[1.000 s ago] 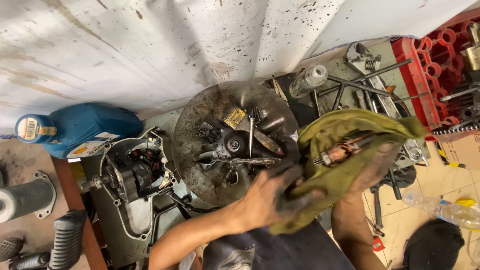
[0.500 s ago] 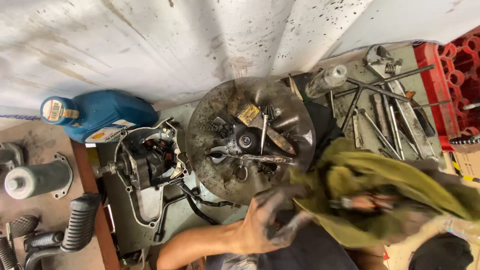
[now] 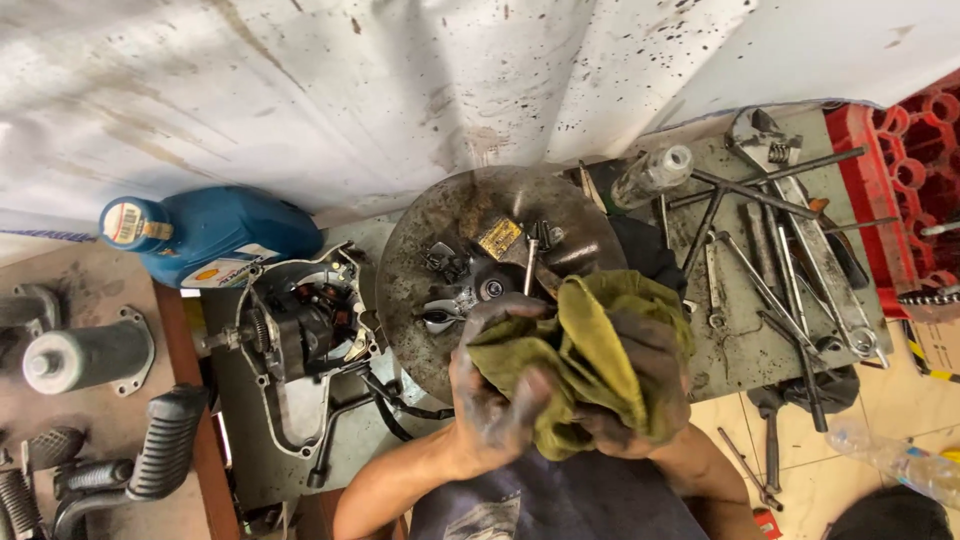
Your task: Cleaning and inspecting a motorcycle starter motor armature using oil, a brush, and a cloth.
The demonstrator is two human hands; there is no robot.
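Both of my greasy hands clutch an olive-green rag just in front of my chest. My left hand presses into the rag from the left, fingers curled over its edge. My right hand wraps the rag from the right and underneath. Directly beyond the rag sits a round, dirty metal pan holding small engine parts and bolts. To the pan's left lies an open engine casing with gears showing.
A blue oil bottle lies on its side against the stained wall. A grey tray of wrenches and T-handles sits at right, with a red crate beyond. Cylinders and rubber footpegs lie at left. A clear plastic bottle rests on the tiled floor.
The rag, spread out to the right before, is now bunched between both hands in the middle. My view has shifted so the pan and tools sit further right and closer.
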